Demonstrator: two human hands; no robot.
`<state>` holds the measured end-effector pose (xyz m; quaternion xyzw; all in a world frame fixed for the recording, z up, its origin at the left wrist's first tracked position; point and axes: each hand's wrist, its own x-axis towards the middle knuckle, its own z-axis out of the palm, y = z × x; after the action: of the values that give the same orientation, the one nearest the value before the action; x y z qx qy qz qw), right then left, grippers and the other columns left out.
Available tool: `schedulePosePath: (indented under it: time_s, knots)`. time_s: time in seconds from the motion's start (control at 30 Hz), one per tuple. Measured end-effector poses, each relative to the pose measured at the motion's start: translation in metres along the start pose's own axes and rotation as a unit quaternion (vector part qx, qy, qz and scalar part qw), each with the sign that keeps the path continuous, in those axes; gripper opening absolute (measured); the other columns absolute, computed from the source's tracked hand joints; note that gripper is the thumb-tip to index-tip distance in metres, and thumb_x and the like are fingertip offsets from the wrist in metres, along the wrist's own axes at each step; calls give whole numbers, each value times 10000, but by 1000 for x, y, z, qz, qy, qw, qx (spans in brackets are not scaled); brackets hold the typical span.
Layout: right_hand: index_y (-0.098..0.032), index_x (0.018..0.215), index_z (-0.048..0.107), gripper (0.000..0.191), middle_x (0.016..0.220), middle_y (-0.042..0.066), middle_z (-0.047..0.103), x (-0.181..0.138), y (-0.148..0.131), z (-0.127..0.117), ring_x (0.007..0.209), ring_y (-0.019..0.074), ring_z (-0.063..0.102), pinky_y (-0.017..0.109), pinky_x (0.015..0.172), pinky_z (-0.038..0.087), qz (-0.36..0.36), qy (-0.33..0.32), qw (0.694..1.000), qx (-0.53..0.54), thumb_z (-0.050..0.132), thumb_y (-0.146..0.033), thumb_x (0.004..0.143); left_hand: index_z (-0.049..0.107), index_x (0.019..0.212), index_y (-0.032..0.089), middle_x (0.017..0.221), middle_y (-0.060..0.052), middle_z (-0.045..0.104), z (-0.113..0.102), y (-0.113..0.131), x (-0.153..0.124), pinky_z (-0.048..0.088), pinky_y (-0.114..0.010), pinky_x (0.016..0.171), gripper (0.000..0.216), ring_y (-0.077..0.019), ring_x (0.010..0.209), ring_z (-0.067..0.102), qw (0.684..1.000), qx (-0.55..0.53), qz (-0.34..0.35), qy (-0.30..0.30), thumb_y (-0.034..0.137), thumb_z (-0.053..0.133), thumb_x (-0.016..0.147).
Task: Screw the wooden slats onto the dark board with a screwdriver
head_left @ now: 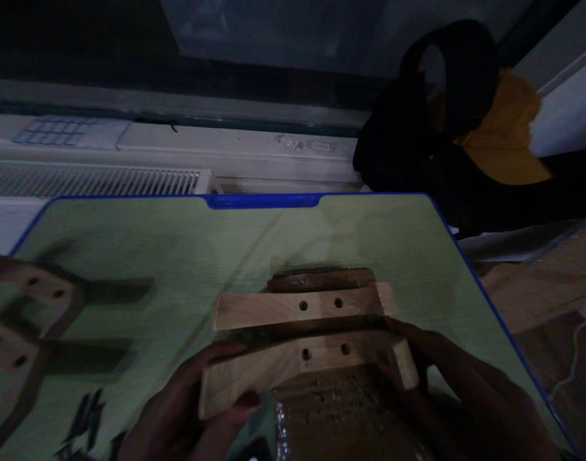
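Observation:
My left hand (191,400) grips the left end of a pale wooden piece (273,371) with two drilled holes, thumb below and fingers behind. At its right end my right hand (465,378) has its fingers closed around the angled tip. Just behind lies a second wooden piece (259,310), with dark screw heads or holes in it. Under and in front of the pieces is a brown block (341,416), shiny like tape at its left and pitted with small holes. Its far end (321,280) shows beyond the second piece.
The pale green tabletop (216,243) has a blue rim. Two more angled wooden pieces with holes (38,285) stand at the left edge. Several dark, thin screw-like items (86,416) lie at lower left. Beyond are a radiator (95,179) and a black bag (417,128).

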<state>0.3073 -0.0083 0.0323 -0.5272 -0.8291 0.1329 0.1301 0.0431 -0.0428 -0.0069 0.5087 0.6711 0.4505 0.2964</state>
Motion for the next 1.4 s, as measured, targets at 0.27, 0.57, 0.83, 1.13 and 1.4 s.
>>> schedulePosePath:
  time_s: [0.27,0.57,0.83,1.13,1.4]
  knots:
    - [-204,1236,419,355,835,37,690,4,-2,-3,570,143,640,204,399,477,-19,39,999,-16,382,-370,924,639,974,387,794,79,743,-3,3,4,565,-139,522,281,-151,615,707,999,11,29,-28,397,684,697]
    - [-219,1243,415,362,836,27,689,2,0,-2,571,144,643,204,379,474,-8,28,1000,2,408,-367,913,625,1018,393,875,84,737,-2,0,3,573,-140,575,322,-147,705,712,999,5,26,-37,398,692,704]
    - [-230,1247,405,347,842,23,691,3,-2,-4,575,142,648,199,391,482,-12,25,1000,-2,375,-348,923,626,1035,386,915,74,735,-3,0,3,589,-170,626,326,-170,772,713,998,-14,38,-46,381,689,715]
    - [-204,1226,417,338,838,32,688,4,-1,-4,608,132,658,174,413,493,-17,34,999,-2,374,-352,926,603,1068,397,943,81,731,-6,-1,3,591,-187,661,384,-172,791,711,998,-4,40,-56,390,703,697]
    - [-232,1231,410,351,767,-3,661,4,-4,-6,567,122,642,165,397,487,10,19,999,28,403,-378,911,601,1052,443,945,96,729,-2,4,6,593,-202,674,417,-181,814,707,999,-13,12,-42,399,726,656]
